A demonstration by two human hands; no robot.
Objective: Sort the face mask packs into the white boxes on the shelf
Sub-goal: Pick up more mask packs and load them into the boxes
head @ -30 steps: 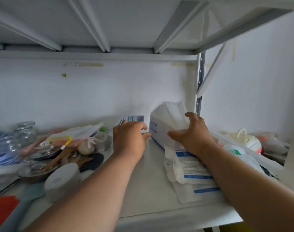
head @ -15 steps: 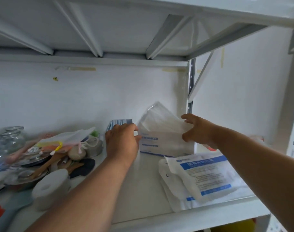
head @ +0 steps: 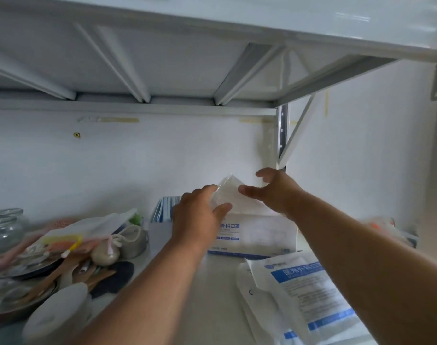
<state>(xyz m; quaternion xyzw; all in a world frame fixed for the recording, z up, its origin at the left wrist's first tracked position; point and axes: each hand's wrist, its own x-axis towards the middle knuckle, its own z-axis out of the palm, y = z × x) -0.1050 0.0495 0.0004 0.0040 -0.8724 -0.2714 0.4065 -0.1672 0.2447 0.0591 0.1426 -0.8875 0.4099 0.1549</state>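
Left hand (head: 197, 217) moved up off the blue packs onto the clear mask pack (head: 227, 195) sticking out of one white box (head: 257, 235), fingers gripping it. Right hand (head: 274, 192) hovers beside, fingers spread. Two packs (head: 309, 295) lie on the shelf.

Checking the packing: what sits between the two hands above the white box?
In the head view, a clear pack of white masks sticks up from the white box, between the left hand and right hand.

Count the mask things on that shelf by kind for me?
White boxes: 2
Clear pack sticking out of the right box: 1
Flat packs lying in front: at least 2
Total: 5
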